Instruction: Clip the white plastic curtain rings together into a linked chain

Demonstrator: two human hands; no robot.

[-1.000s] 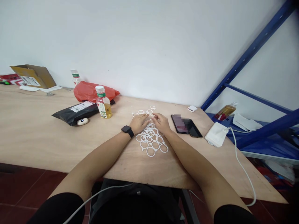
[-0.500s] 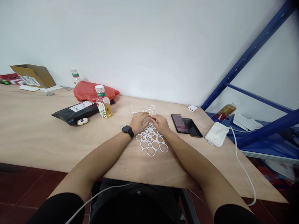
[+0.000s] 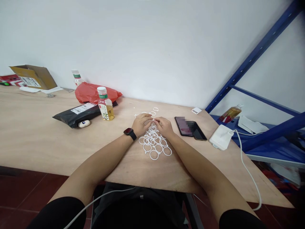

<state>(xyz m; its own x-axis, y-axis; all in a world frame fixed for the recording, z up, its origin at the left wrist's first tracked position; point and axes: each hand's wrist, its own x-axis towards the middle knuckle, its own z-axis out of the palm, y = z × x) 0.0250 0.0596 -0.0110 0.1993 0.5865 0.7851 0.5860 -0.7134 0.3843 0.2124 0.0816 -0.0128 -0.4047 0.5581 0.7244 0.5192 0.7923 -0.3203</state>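
Several white plastic rings [image 3: 154, 155] lie heaped on the light wooden table [image 3: 133, 168] between my forearms. Over the far end of the heap, my left hand [image 3: 142, 125], with a black watch on its wrist, has its fingers bent inward and its fingertips pinched on a small white piece, which seems to be part of a ring. My right hand [image 3: 164, 127] meets it from the other side, thumb and forefinger closed at the same white piece. A few more rings [image 3: 155, 109] lie just beyond my fingers.
Two phones [image 3: 183, 126] and a white charger [image 3: 221, 136] with a cable lie to the right. On the left are a drink bottle [image 3: 105, 105], a black parcel [image 3: 78, 114], a red bag [image 3: 95, 92] and a cardboard box [image 3: 35, 76]. A blue shelf frame [image 3: 252, 41] stands at the right.
Both hands stay in nearly the same place. The fingers have shifted slightly, and a white piece now shows between the fingertips.
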